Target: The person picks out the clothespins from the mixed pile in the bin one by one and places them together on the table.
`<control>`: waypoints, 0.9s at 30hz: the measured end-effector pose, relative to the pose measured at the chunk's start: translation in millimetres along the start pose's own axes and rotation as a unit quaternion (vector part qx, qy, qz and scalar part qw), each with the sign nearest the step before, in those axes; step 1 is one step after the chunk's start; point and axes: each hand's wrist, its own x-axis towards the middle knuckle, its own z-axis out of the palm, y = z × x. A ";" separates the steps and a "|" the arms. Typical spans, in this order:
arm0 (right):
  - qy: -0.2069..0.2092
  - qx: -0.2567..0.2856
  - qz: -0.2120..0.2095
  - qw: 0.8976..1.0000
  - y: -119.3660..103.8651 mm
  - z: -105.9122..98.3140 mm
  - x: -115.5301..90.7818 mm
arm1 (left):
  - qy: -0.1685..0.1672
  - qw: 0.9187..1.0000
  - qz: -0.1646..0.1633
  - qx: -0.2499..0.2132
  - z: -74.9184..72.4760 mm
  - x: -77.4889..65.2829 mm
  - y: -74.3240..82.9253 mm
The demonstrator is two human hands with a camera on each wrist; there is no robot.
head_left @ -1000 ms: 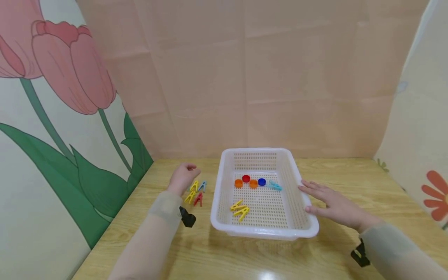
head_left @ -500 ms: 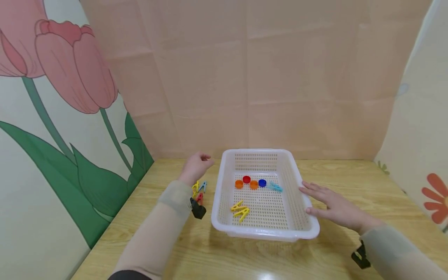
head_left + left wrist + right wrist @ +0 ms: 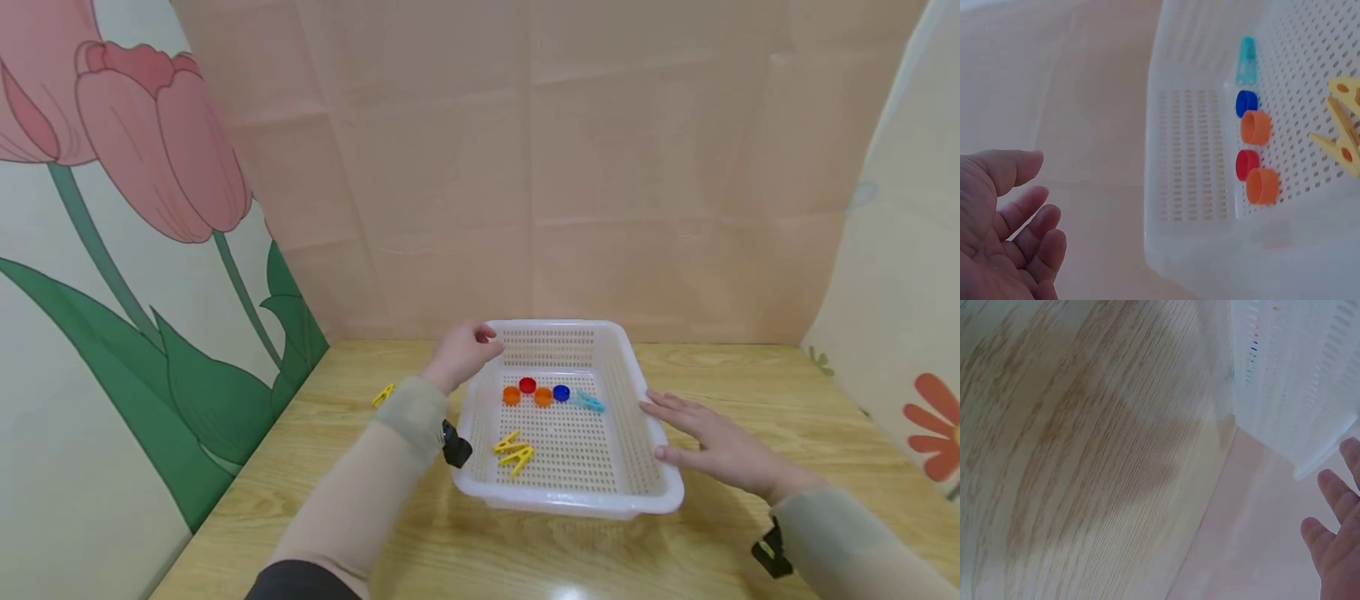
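My left hand (image 3: 461,357) hovers at the back left corner of a white perforated plastic basket (image 3: 570,501). In the left wrist view its thumb and loosely bent fingers (image 3: 1047,250) stand apart, with nothing between them. My right hand (image 3: 712,437) lies with fingers extended at the basket's right rim. Inside the basket are two orange caps (image 3: 543,397), a red cap (image 3: 527,386) and a blue cap (image 3: 562,392). Yellow clothespins (image 3: 519,455) lie near its front left, a light blue clothespin (image 3: 590,402) at the right of the caps.
A yellow clothespin (image 3: 383,395) lies on the wooden table (image 3: 337,467), left of my left forearm. That forearm crosses the basket's left side and covers part of the table. A paper-covered wall (image 3: 555,208) rises behind the table, with a tulip-painted panel (image 3: 157,375) at the left.
My left hand has moved right, from above the clothespins on the table to the basket's back left corner. Its arm now hides most of those clothespins. The right hand has stayed put.
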 end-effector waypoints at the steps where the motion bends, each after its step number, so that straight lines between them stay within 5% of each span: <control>1: 0.000 0.000 0.000 1.000 -0.6 0.0 -0.1 | -0.006 1.000 0.003 0.009 2.5 -0.2 2.6; 14: 0.005 -0.004 -0.011 1.000 -4.8 0.1 -1.3 | -0.088 0.992 0.023 0.093 36.9 4.3 28.2; 27: 0.006 -0.004 -0.005 1.000 -18.7 1.3 -8.5 | -0.172 0.968 0.011 0.182 69.7 7.6 0.3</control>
